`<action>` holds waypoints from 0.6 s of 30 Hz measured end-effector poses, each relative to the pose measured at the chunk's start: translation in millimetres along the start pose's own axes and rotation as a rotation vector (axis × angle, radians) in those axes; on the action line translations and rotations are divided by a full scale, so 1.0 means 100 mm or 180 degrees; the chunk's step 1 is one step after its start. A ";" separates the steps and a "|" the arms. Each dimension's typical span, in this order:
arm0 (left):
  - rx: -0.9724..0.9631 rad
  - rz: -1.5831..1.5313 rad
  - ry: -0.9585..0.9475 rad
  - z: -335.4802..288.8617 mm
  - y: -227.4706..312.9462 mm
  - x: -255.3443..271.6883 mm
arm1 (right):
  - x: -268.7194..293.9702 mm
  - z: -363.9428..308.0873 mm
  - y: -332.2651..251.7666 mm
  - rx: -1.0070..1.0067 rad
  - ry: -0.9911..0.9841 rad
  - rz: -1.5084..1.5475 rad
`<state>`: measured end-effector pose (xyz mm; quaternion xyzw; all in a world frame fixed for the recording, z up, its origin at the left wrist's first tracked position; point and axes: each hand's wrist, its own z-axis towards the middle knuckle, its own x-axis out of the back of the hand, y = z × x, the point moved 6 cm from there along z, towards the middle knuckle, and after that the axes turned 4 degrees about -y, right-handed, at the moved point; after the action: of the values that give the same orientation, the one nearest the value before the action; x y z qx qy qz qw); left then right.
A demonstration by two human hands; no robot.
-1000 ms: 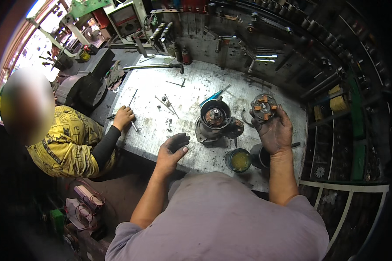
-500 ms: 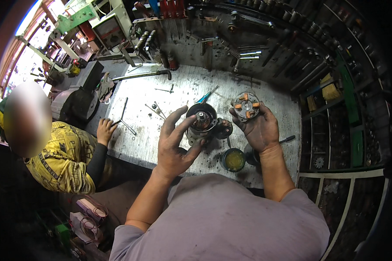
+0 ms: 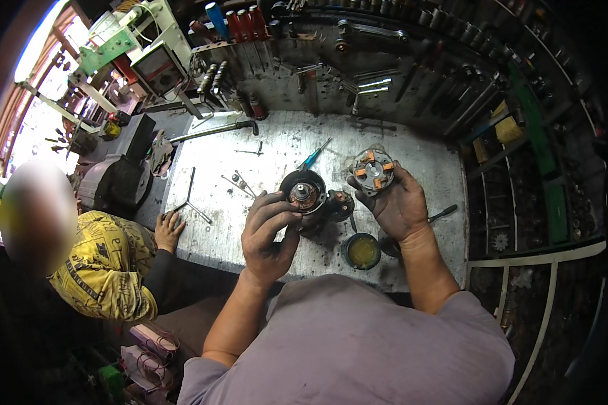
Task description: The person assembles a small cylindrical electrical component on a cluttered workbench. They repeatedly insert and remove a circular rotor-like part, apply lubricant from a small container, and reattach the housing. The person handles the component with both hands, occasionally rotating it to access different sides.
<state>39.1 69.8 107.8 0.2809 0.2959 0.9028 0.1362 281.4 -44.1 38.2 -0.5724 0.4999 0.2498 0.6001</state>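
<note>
Both grimy forearms are reaching up from the lower edge; the left hand (image 3: 269,233) is hovering palm-down, fingers curled forward and loosely spread; the right hand (image 3: 397,202) is lifting higher, its grip closing around something, thumb and fingertips wrapping it.

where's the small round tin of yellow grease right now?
Head view: the small round tin of yellow grease sits near the front edge of the scratched grey metal workbench, just below the dark round motor housing, between the person's forearms.
</note>
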 end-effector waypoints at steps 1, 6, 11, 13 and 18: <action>0.0038 0.0015 -0.0003 -0.01 -0.02 0.00 | -0.03 0.00 0.00 0.0010 -0.0067 0.0032; 0.0107 -0.0917 0.0171 -0.01 -0.22 0.15 | -0.22 0.02 -0.12 0.0287 -0.0380 -0.0740; 0.0813 -0.1502 0.0645 0.11 -0.49 0.45 | -0.75 0.08 -0.42 0.1077 -0.1270 -0.2896; 0.0966 -0.1414 0.0544 0.20 -0.48 0.50 | -0.94 0.09 -0.49 0.1064 -0.1237 -0.3374; 0.1485 -0.2417 -0.0173 0.48 -0.29 0.34 | -1.71 0.13 -0.38 0.1894 -0.2981 -0.5126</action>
<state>42.3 129.2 136.8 0.1992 0.5702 0.6901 0.3988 254.7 6.0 204.8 -0.4107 -0.2867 -0.1689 0.8489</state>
